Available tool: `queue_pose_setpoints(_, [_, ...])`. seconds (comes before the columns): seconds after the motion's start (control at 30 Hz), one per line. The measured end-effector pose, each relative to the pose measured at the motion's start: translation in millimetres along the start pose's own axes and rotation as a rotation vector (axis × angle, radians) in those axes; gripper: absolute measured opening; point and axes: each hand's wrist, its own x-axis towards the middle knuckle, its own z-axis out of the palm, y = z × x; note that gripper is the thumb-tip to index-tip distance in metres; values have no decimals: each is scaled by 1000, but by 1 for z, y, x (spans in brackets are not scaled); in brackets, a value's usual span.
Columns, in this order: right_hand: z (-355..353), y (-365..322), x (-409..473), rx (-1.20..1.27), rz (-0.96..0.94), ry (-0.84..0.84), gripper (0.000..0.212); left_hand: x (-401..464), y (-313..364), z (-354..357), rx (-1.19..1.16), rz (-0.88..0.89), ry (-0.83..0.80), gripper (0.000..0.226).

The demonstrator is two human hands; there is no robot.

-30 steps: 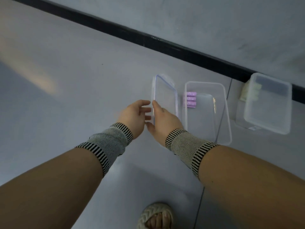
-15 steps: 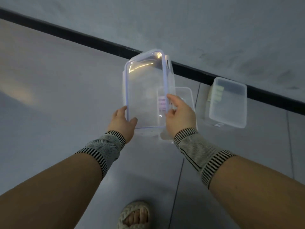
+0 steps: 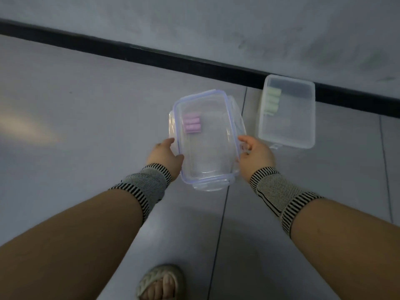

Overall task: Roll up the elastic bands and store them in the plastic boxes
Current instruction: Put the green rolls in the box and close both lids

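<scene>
Grey tiled floor (image 3: 75, 126), black baseboard (image 3: 129, 51) under a pale wall (image 3: 216, 22), woven sandal (image 3: 159, 280).

Single head-worn, wide-angle view, looking forward and steeply down from standing height at a grey tiled floor (image 3: 86, 126). Both forearms enter from the lower corners and converge on the frame centre, where the hands reach close-range objects on the floor. A sandalled foot (image 3: 160, 282) sits at the bottom edge. The black skirting board (image 3: 129, 53) and wall (image 3: 216, 22) cross the top diagonally. No second view is provided.
</scene>
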Motion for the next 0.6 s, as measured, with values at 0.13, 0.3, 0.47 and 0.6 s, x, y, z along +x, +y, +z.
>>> queue_pose_setpoints(0.13, [-4, 10, 8, -35, 0, 17, 49, 6, 3, 3, -106, -61, -34, 61])
queue_pose_setpoints(0.3, [-7, 15, 16, -194, -14, 21, 43, 9, 4, 9, -185, -57, 31, 62])
queue_pose_setpoints(0.47, [-6, 19, 20, -139, 2, -6, 49, 13, 7, 14, -216, -52, 54, 66])
queue_pose_setpoints(0.6, [-5, 21, 24, -142, 25, -6, 52, 20, 8, 19, -254, -73, 6, 66])
